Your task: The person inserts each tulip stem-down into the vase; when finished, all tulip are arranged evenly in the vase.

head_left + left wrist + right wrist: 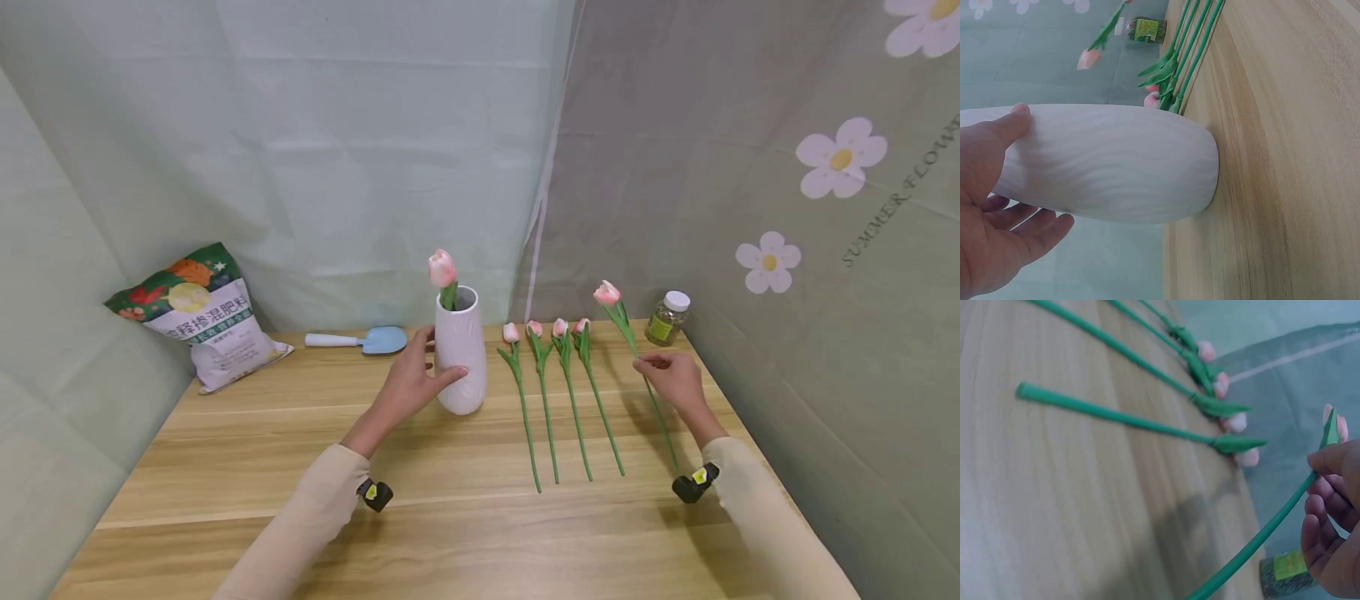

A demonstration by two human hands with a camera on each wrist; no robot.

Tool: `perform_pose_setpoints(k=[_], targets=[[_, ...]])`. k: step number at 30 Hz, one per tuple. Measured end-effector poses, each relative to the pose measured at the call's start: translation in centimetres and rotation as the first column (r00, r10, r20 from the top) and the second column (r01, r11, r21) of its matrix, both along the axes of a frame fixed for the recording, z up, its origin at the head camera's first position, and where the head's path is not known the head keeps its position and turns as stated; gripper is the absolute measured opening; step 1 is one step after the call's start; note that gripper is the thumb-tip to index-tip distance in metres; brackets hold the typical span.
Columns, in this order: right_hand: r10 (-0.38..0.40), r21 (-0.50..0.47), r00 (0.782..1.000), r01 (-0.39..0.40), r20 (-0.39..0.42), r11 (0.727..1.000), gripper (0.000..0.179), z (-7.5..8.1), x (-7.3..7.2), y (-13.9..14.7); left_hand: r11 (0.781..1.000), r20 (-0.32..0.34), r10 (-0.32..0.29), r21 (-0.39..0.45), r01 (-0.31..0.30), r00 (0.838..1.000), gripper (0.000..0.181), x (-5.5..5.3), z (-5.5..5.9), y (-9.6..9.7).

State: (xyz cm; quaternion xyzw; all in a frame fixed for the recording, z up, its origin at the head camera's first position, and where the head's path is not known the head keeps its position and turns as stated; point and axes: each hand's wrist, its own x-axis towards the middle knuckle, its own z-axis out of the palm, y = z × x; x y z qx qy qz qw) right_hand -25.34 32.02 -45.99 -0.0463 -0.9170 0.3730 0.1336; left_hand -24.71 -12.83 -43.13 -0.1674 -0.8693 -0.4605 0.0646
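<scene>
A white ribbed vase [462,358] stands upright on the wooden table with one pink tulip [442,268] in its mouth. My left hand [411,379] holds the vase from its left side, thumb across the front and fingers around the back; in the left wrist view the thumb lies on the vase wall [1116,162]. Between thumb and fingertips, my right hand [675,385] pinches the stem of another pink tulip [607,293], raised at the right with its bloom tilted up and left. Several more tulips [573,400] lie side by side between vase and right hand.
A small jar with a white lid [666,321] stands at the back right, just behind the right hand. Toward the back left lie a blue trowel [384,340] and a fertilizer bag [225,325] leaning on the curtain. Curtains [375,167] border the table [465,533].
</scene>
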Motion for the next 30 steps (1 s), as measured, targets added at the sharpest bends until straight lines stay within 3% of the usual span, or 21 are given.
perform_pose_setpoints(k=[12, 18, 22, 30], targets=[[0.000, -0.101, 0.995, -0.010, -0.101, 0.995, 0.034, 3.3, 0.4, -2.0, 1.000, 0.003, -0.002, 0.004, 0.002, 1.000, 0.085, 0.0, 0.1, 0.0], [-0.027, -0.211, 0.989, -0.005, -0.148, 0.978, 0.034, 4.2, 0.3, -3.4, 1.000, 0.000, 0.000, 0.007, 0.000, 1.000, 0.086, 0.0, 0.1, 0.0], [-0.036, -0.312, 0.983, -0.023, -0.180, 0.950, 0.031, 4.5, 0.1, -4.5, 1.000, -0.001, -0.002, 0.003, 0.002, 1.000, 0.086, 0.0, 0.0, 0.0], [-0.035, -0.496, 0.975, -0.079, -0.218, 0.864, 0.037, 5.4, -0.5, -6.6, 1.000, -0.004, -0.002, 0.001, 0.002, 1.000, 0.085, 0.0, 0.1, 0.0]])
